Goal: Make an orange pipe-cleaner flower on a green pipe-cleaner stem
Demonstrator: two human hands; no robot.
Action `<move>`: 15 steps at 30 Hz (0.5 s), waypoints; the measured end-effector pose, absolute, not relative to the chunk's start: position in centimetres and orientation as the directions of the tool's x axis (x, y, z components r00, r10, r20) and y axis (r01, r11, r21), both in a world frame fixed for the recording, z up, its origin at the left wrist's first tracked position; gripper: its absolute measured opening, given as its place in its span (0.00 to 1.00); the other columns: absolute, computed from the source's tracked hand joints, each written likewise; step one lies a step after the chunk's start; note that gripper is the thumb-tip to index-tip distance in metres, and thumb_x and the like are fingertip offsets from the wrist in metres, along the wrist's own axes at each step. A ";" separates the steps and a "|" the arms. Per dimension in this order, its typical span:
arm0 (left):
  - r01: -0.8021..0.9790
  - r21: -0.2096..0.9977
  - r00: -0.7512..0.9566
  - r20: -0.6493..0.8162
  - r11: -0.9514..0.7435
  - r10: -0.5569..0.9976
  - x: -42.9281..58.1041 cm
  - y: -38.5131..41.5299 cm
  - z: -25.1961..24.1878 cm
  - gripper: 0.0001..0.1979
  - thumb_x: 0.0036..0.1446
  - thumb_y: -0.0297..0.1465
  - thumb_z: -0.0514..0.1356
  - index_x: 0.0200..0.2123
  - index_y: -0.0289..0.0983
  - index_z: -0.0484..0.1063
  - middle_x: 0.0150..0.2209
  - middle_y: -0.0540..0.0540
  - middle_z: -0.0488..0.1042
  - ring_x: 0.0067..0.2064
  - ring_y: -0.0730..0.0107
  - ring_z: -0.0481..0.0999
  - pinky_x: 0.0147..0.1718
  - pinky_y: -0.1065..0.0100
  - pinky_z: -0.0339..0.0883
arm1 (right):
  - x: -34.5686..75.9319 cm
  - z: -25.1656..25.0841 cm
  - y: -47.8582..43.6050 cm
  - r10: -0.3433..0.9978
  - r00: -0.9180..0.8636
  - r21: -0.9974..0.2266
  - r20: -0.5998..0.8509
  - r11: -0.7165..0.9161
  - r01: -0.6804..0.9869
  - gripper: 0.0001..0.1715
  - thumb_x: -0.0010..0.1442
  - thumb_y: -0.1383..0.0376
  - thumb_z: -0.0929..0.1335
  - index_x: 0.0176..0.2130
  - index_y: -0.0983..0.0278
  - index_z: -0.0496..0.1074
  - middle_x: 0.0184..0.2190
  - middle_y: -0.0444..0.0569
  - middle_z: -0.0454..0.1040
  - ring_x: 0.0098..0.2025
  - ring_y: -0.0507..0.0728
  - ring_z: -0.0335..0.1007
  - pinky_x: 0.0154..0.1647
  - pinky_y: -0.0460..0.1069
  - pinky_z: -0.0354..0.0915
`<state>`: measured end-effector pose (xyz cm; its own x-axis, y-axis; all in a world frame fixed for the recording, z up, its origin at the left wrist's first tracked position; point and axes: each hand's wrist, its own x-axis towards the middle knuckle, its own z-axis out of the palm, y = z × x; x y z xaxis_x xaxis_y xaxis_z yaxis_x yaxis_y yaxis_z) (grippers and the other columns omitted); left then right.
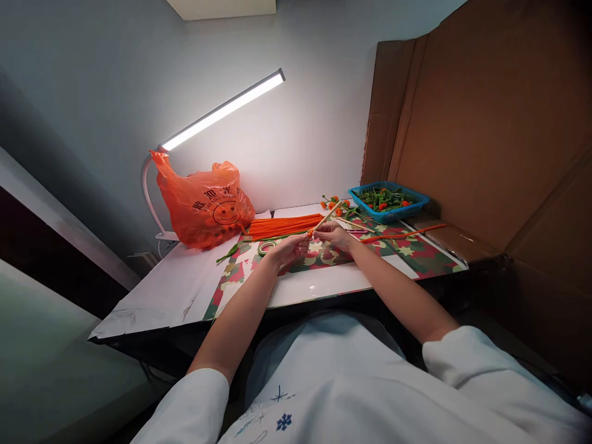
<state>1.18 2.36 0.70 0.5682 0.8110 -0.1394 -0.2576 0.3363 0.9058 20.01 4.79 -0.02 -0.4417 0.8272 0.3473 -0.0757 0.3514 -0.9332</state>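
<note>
Above the middle of the desk my two hands meet, fingertips almost touching. My left hand [293,249] is closed in a pinch on a small bit of orange pipe cleaner [311,233]. A thin wooden stick [329,213] slants up and to the right from that bit. My right hand [333,235] pinches near the stick's lower end; its fingers partly cover the contact. Just behind my hands lies a bundle of orange pipe cleaners [283,227]. A roll of green tape [267,248] rests left of my left hand.
An orange plastic bag [203,206] stands at the back left under a lit lamp [224,111]. Orange flowers [335,205] lie beside a blue basket [388,216] of green stems. Green pipe cleaners [228,253] lie at left. Tall cardboard [481,123] borders the right.
</note>
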 end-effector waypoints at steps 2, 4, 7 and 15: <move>-0.257 0.903 0.565 -0.148 0.344 0.812 1.2 2.4 0.6 0.11 0.48 0.32 0.67 0.27 0.34 0.68 0.20 0.56 0.55 0.19 0.84 0.56 0.18 0.78 0.54 | 19.9 0.0 4.8 0.836 -0.427 -0.935 0.344 0.348 -0.071 0.22 0.42 0.51 0.75 0.30 0.66 0.77 0.24 0.45 0.73 0.25 0.48 0.60 0.26 0.46 0.57; -0.228 0.927 0.523 -0.143 0.299 0.841 1.4 2.5 0.5 0.11 0.49 0.33 0.67 0.28 0.34 0.68 0.20 0.55 0.58 0.20 0.83 0.58 0.20 0.77 0.56 | 19.7 0.0 4.9 0.853 -0.401 -0.940 0.333 0.336 -0.064 0.23 0.41 0.50 0.74 0.28 0.67 0.76 0.22 0.44 0.71 0.23 0.48 0.58 0.25 0.46 0.55; -0.123 0.984 0.405 -0.072 0.132 0.912 1.8 2.4 0.2 0.16 0.48 0.40 0.67 0.31 0.33 0.71 0.23 0.51 0.66 0.23 0.80 0.64 0.24 0.74 0.61 | 19.4 -0.1 5.1 0.892 -0.324 -0.947 0.316 0.315 -0.056 0.24 0.38 0.50 0.75 0.26 0.67 0.75 0.21 0.44 0.70 0.22 0.48 0.57 0.24 0.46 0.54; 0.369 0.701 0.122 0.614 -0.610 0.780 2.7 1.6 -0.1 0.15 0.44 0.33 0.69 0.37 0.40 0.75 0.39 0.45 0.73 0.34 0.70 0.71 0.37 0.68 0.65 | 19.3 -0.3 5.1 0.965 -0.135 -0.974 0.224 0.219 -0.055 0.24 0.36 0.49 0.76 0.23 0.66 0.72 0.19 0.43 0.69 0.20 0.47 0.55 0.23 0.47 0.55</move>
